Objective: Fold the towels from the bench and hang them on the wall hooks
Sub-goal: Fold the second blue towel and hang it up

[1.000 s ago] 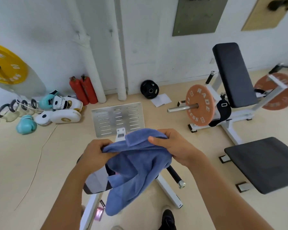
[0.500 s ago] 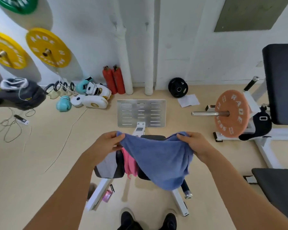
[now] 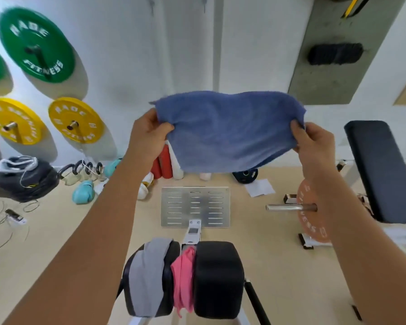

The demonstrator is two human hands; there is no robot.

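A blue towel [image 3: 227, 130] is stretched out in the air in front of the white wall, its lower edge sagging. My left hand [image 3: 148, 134] pinches its left edge and my right hand [image 3: 314, 141] pinches its right edge. Below, on the black padded rollers of the bench [image 3: 217, 277], a grey towel [image 3: 148, 275] is draped over the left roller. A pink towel [image 3: 183, 275] hangs in the gap between the rollers. Two small hooks [image 3: 151, 7] show on the wall at the top edge.
Green [image 3: 36, 48] and yellow [image 3: 75, 120] weight plates hang on the left wall. Boxing gloves [image 3: 83, 192], kettlebells and cables lie on the floor at left. A metal footplate [image 3: 195, 206] lies ahead. A barbell with an orange plate [image 3: 312, 214] and a black bench [image 3: 382, 170] stand right.
Both hands have risen and spread apart, lifting the blue towel off the bench and stretching it wide at chest height. The view has tilted up toward the wall.
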